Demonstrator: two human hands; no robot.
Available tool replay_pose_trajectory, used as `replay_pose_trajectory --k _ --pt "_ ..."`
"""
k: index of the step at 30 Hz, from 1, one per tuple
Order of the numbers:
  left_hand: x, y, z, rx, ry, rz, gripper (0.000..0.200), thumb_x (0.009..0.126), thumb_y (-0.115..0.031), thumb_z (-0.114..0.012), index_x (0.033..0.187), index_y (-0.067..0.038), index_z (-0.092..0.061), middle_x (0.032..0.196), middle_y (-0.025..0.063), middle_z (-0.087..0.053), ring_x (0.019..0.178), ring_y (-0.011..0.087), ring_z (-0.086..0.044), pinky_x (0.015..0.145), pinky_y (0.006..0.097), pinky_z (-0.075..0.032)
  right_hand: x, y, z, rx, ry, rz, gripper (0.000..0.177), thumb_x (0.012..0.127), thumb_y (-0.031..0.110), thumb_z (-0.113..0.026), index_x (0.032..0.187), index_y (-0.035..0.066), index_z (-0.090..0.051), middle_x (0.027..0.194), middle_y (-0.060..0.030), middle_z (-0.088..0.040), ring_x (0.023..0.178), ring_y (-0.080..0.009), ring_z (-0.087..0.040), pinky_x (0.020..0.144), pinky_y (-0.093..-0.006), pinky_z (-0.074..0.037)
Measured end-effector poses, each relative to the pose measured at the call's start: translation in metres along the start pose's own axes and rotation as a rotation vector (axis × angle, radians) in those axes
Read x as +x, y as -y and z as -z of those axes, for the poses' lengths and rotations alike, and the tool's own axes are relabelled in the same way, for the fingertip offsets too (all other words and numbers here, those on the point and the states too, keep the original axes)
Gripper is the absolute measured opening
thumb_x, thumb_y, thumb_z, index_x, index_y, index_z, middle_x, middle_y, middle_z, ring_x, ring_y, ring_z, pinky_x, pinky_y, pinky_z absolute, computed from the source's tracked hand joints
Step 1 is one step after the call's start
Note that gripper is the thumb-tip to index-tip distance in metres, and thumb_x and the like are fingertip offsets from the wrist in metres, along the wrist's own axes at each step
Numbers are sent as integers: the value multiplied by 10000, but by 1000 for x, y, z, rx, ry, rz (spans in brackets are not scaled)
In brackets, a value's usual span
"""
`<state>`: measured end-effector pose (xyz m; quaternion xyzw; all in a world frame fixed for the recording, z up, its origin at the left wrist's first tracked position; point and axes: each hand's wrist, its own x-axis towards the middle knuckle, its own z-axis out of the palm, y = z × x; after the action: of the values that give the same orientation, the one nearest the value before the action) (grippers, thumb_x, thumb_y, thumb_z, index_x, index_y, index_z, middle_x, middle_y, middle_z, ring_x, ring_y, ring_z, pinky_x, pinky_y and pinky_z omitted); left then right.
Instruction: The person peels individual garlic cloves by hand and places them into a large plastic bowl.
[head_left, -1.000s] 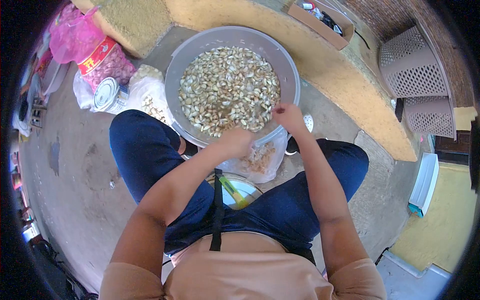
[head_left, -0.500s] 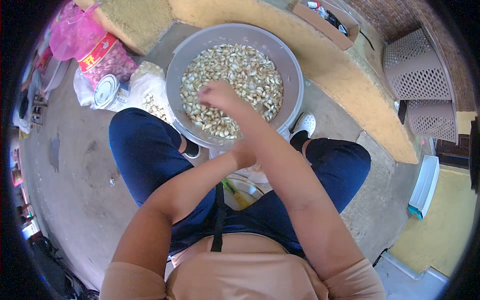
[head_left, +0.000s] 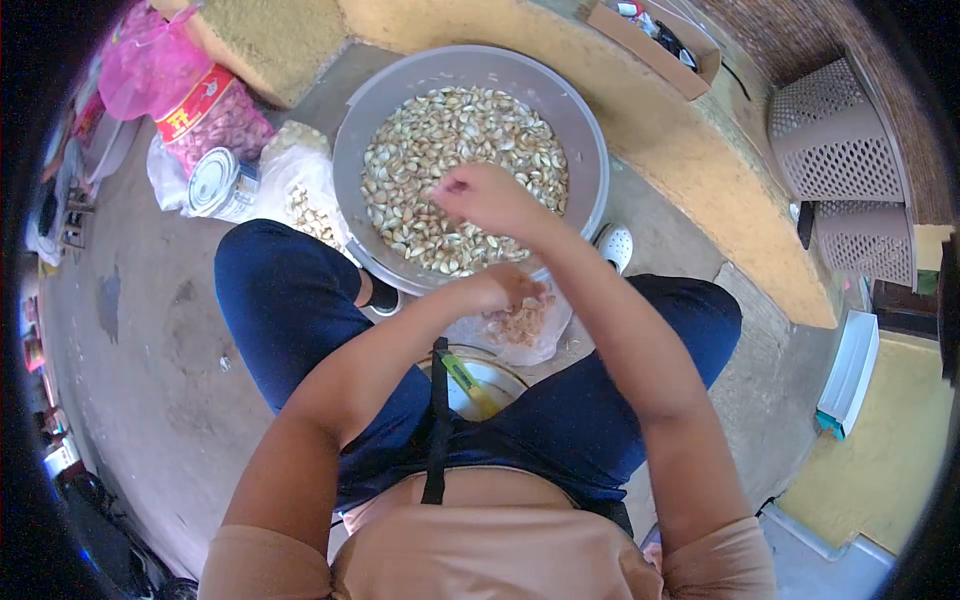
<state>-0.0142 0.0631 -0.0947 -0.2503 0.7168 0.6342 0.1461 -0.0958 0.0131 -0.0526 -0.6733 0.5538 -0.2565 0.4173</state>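
Observation:
A wide grey basin (head_left: 588,185) holds a great many pale garlic cloves (head_left: 450,135). Over the cloves is my right hand (head_left: 485,198), its fingers curled together in a pinch; whatever they hold is too small to make out. Lower down, my left hand (head_left: 505,288) is just outside the basin's near rim, above a clear plastic bag (head_left: 545,340) with papery tan peels (head_left: 520,322) in it. The left fingers are bent in and slightly blurred, and what lies between them I cannot make out.
Between my legs sits a round metal dish (head_left: 500,375) with a yellow-green tool (head_left: 465,375). Left of the basin are a white bag of cloves (head_left: 310,205), a tin can (head_left: 222,185) and a pink net sack (head_left: 225,120). A low yellow wall (head_left: 690,165) runs behind.
My right hand has shifted right across the cloves. My left hand, previously hidden behind the right forearm, now shows above the bag of peels, which is more visible too.

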Motion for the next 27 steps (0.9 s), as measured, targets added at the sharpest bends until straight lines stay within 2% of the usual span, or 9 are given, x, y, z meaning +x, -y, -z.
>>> replay_pose_trajectory --k 1,5,8,9,12,15,18,24,27 --pt "1 -2 1 -117 -43 56 309 843 -309 -406 951 -108 -614 631 75 -566 437 151 -500 394 282 -408 -11 -6 12 -2 62 -29 219 750 203 -568 835 5 -609 681 -85 -608 599 -137 -576 556 -270 -451" --pt "1 0 9 -478 -75 171 408 871 -397 -330 945 -108 -607 567 15 -504 391 71 -414 341 205 -297 -54 -18 46 63 293 -215 216 756 135 -575 933 13 -597 699 -56 -603 616 -111 -555 565 -260 -444" --pt "-5 -5 15 -712 -17 93 397 869 -412 -326 1003 -122 -561 530 -31 -457 388 46 -375 316 178 -262 -78 -28 54 373 424 -266 298 743 84 -591 1030 11 -556 726 -42 -591 624 -98 -534 586 -249 -441" --pt "-4 -2 15 -803 26 39 435 858 -484 -312 928 -123 -543 537 -24 -449 383 44 -372 301 163 -235 -82 -27 55 423 409 -271 373 727 56 -608 1084 1 -515 743 -41 -580 626 -96 -521 608 -239 -436" --pt "-5 2 14 -1025 38 51 463 844 -545 -285 849 -138 -506 552 -9 -456 380 42 -368 301 159 -232 -90 -21 55 334 202 -230 382 724 43 -606 1086 -20 -499 761 -46 -581 652 -104 -538 606 -236 -438" --pt "-9 -6 14 -1031 -40 21 455 835 -571 -277 829 -152 -456 559 1 -460 381 45 -366 303 152 -226 -96 -22 41 352 31 -163 416 711 31 -612 1102 -21 -480 765 -57 -582 655 -117 -559 600 -240 -444" --pt "-11 -11 16 -968 -113 96 437 869 -512 -235 1027 -162 -443 572 -4 -462 419 39 -379 332 164 -235 -102 -11 29 244 -15 -298 410 699 25 -616 1083 -21 -479 778 -69 -580 652 -131 -574 600 -242 -448" --pt "-11 -12 13 -941 -231 28 421 876 -468 -273 1092 -144 -433 607 15 -480 423 48 -378 339 160 -241 -99 -33 20 262 -75 -213 313 652 84 -637 918 -50 -540 702 -104 -597 599 -158 -583 576 -278 -463" --pt "-17 -20 17 -913 -280 45 477 844 -537 -317 1061 -131 -445 627 29 -483 414 48 -354 329 155 -249 -95 -31 26 383 -64 -212 292 649 78 -640 897 -47 -550 695 -98 -595 589 -146 -579 574 -265 -460"
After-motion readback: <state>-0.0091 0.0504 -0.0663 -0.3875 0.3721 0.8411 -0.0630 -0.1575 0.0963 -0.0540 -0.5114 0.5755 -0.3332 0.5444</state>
